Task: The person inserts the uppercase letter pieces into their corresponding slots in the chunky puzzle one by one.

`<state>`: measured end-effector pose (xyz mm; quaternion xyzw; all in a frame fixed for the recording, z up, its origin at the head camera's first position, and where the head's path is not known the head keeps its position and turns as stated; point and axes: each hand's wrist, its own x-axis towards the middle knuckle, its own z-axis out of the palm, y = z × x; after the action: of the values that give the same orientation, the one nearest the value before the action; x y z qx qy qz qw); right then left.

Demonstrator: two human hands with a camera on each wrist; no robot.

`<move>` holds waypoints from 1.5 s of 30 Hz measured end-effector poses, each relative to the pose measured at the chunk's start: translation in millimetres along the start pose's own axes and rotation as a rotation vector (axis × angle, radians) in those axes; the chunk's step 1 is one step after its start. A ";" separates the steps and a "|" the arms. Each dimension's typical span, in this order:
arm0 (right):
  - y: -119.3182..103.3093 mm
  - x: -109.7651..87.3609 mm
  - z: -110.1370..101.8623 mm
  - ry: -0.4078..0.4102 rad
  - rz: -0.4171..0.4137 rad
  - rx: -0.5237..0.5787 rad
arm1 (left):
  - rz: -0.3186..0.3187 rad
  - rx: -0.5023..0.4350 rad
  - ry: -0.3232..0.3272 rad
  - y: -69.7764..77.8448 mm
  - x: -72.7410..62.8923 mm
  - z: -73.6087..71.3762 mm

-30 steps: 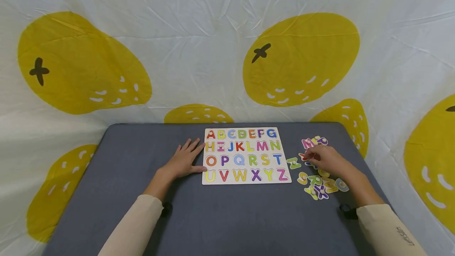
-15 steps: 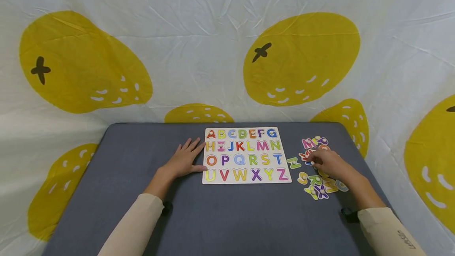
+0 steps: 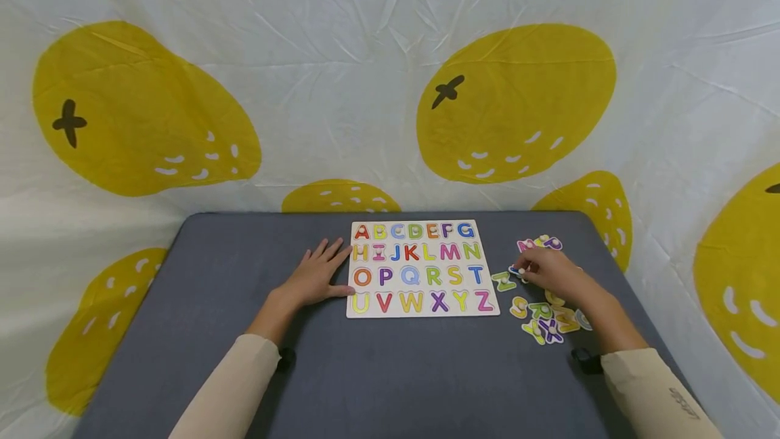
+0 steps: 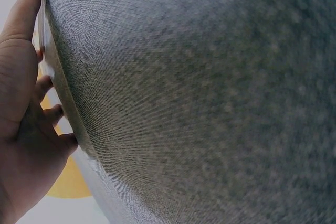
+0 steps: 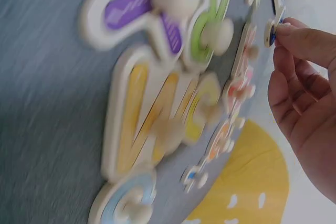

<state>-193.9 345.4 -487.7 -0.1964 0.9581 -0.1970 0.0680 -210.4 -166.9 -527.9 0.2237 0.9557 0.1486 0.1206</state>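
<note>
A white alphabet puzzle board [image 3: 399, 288] lies on the table, with coloured letters in rows and knobs on several upper ones. My left hand [image 3: 315, 276] rests flat with spread fingers, its thumb and a fingertip at the board's left edge; the left wrist view shows this hand [image 4: 26, 103] from the side. My right hand [image 3: 554, 272] pinches a small blue letter piece [image 3: 515, 270] between thumb and fingers, above the loose pieces. In the right wrist view that blue piece [image 5: 271, 33] is mostly covered by the fingertips, so its letter cannot be read.
Loose knobbed letter pieces lie right of the board: a green piece [image 3: 503, 281] near its edge, a purple X [image 3: 551, 330], a yellow-orange W [image 3: 567, 320] and a pink one [image 3: 525, 245]. The grey table [image 3: 426, 378] ends at a lemon-print cloth [image 3: 341, 120].
My right hand has picked the blue letter piece out of the pile and shifted a little left, toward the board. The left hand and the board stay put.
</note>
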 end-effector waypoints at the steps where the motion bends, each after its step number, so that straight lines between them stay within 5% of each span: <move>1: -3.4 2.3 0.8 0.002 -0.002 0.006 | 0.001 -0.004 0.002 0.0 -0.1 0.4; 26: -93.6 94.7 37.7 -0.024 -0.138 0.120 | 0.001 -0.012 0.012 -0.9 -0.4 1.9; 45: -155.9 161.5 71.8 -0.113 -0.150 0.024 | 0.011 -0.003 0.021 -0.2 -2.1 0.3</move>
<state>-272.0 123.4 -498.8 -0.2778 0.9328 -0.2018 0.1094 -208.6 -168.0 -528.0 0.2271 0.9555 0.1528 0.1103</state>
